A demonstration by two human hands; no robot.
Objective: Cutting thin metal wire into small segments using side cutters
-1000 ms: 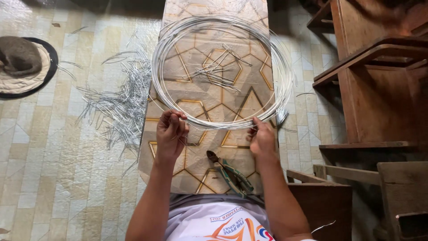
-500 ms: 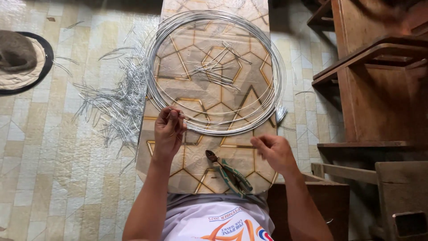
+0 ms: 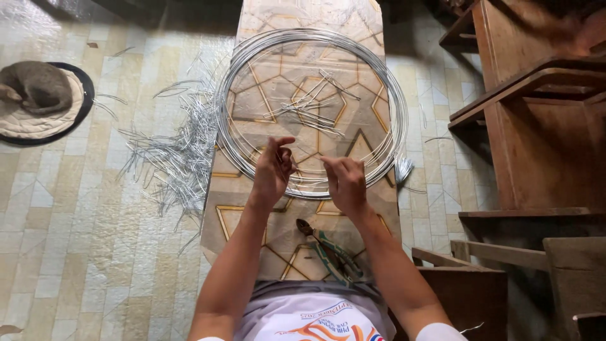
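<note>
Silver wire coil (image 3: 385,95) lies beyond your grips: left hand (image 3: 273,172) and right hand (image 3: 345,183) pinch one strand; keep it taut.

Floor (image 3: 76,252): pale cream and beige tiles with a geometric pattern, daylight glare at upper left. Board (image 3: 252,208): long, narrow, patterned with gold star lines, running up the middle. Round mat (image 3: 25,126) at left, dark-rimmed, an animal (image 3: 38,85) curled on it. Dark wooden furniture (image 3: 536,126) along the right side, with shelves and rails.
</note>
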